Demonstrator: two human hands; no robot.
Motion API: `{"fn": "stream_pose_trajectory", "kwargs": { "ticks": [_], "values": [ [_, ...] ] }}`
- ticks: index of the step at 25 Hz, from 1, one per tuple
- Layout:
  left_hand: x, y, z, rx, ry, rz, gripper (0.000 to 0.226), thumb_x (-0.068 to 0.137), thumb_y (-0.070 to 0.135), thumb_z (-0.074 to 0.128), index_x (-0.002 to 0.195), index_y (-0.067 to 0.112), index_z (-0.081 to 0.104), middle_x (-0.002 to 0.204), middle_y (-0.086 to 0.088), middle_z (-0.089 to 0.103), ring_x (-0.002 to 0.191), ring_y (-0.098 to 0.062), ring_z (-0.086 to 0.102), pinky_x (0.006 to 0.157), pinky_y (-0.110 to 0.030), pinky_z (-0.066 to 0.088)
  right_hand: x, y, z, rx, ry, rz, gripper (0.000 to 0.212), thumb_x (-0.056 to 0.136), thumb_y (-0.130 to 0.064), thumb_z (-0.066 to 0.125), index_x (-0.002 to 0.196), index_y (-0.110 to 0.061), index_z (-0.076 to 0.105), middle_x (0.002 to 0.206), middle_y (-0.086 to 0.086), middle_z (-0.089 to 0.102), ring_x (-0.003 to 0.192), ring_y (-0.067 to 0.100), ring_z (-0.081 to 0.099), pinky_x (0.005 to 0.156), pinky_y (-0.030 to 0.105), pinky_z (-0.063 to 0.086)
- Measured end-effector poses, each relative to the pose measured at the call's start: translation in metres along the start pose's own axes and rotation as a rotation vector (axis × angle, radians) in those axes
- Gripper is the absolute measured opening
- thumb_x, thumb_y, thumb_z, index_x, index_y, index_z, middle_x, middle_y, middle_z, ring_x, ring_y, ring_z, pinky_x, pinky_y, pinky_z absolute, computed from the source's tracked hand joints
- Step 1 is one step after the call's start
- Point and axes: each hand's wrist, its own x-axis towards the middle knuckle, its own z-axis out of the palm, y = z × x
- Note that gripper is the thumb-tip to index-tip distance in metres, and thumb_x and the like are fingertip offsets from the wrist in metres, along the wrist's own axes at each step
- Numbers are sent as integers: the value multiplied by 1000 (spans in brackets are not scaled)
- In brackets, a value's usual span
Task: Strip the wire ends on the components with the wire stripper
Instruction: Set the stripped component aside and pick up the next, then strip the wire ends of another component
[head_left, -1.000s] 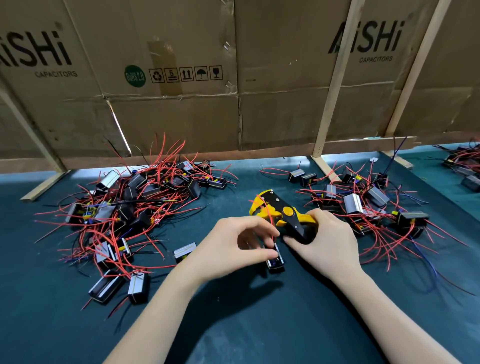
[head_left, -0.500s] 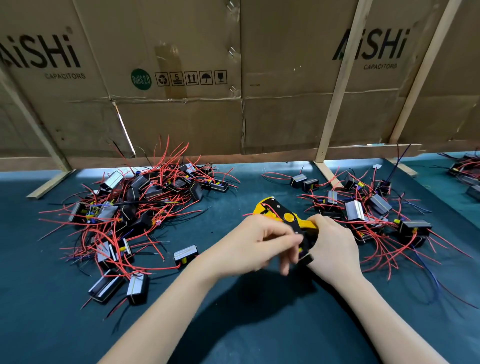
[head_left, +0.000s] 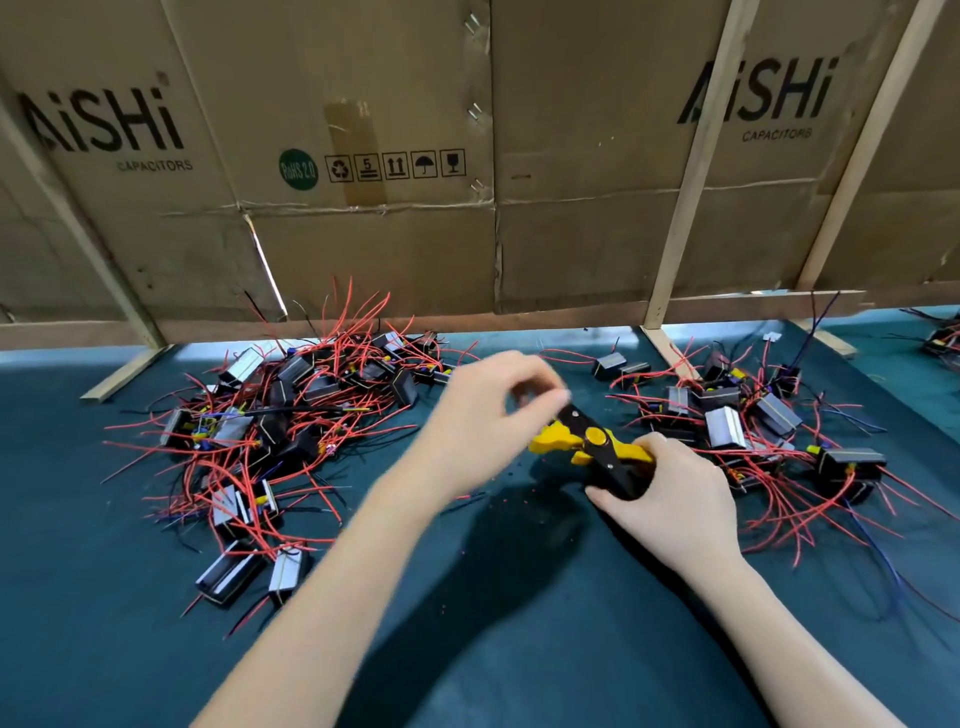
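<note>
The right hand (head_left: 670, 499) is gripping the handles of the yellow-and-black wire stripper (head_left: 597, 452), fingers wrapped around it, holding it just above the desk (head_left: 467, 649) near the middle. The left hand (head_left: 488, 410) is hanging in the air just left of the tool's head, blurred with motion, its fingertips pinched together on something small and dark; it is probably a component, but the blur is hiding what it is.

A second ago the left hand was lower and nearer, holding a small black component by the tool; half a second ago both hands were pressed together at the stripper. Now the left hand is lifting up and away toward the far left, and the tool's head is standing clear of it. That is suggesting (as a judgement only) that one strip is finished and the piece is travelling toward the big tangle of components (head_left: 291, 415) with red wires on the left, which may be the done pile.

Another heap of components (head_left: 753, 431) is lying to the right, just beyond the right hand, likely the supply for the next pick. Tiny red specks are dotting the desk below the tool, probably shed insulation.
</note>
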Motion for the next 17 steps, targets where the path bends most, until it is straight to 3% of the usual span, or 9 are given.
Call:
{"fn": "stream_pose_trajectory", "kwargs": {
  "ticks": [4,6,7,9,12,15,17],
  "values": [
    [-29,-51,-60,34,-332,-240,19,79,30,80,76,16,68,72,3,66,65,-4,53,65,-22,43,0,-6,-1,400,2,93,40,62,-55,82,81,-28,61,69,-14,62,69,6,57,66,22,42],
    [-45,-63,-59,55,-480,-335,24,73,32,85,78,16,68,69,8,65,62,-2,53,62,-20,43,-2,-10,1,617,-7,106,33,70,-50,81,78,-25,59,65,-9,60,62,6,51,63,16,41],
    [-51,-66,-54,66,-513,-361,25,71,32,87,78,17,67,66,12,63,60,-1,51,60,-18,42,-2,-12,1,697,-19,121,32,75,-48,78,78,-23,59,69,-2,61,64,11,53,67,21,44],
    [-57,-71,-44,135,-463,-372,24,68,30,87,76,20,66,58,18,58,56,-1,48,55,-15,38,-3,-13,0,783,-34,148,31,82,-45,72,82,-18,59,77,4,65,75,22,60,80,35,49],
    [-59,-73,-37,233,-341,-364,20,68,24,84,74,22,66,57,16,57,55,0,49,55,-13,38,-3,-8,-5,866,-49,175,23,86,-40,69,91,-19,61,86,-2,68,86,22,62,88,44,48],
    [-60,-73,-32,274,-337,-385,14,75,20,79,74,24,65,61,12,57,59,-1,49,58,-12,38,0,-2,-11,941,-117,223,14,90,-20,68,102,-18,62,94,0,70,95,29,63,81,37,49],
    [-61,-72,-30,304,-330,-391,11,82,20,73,77,26,66,67,10,61,66,-6,55,65,-17,44,3,0,-14,967,-184,236,26,89,-3,64,110,-19,62,102,2,71,103,28,64,80,33,50]
  ]
}}
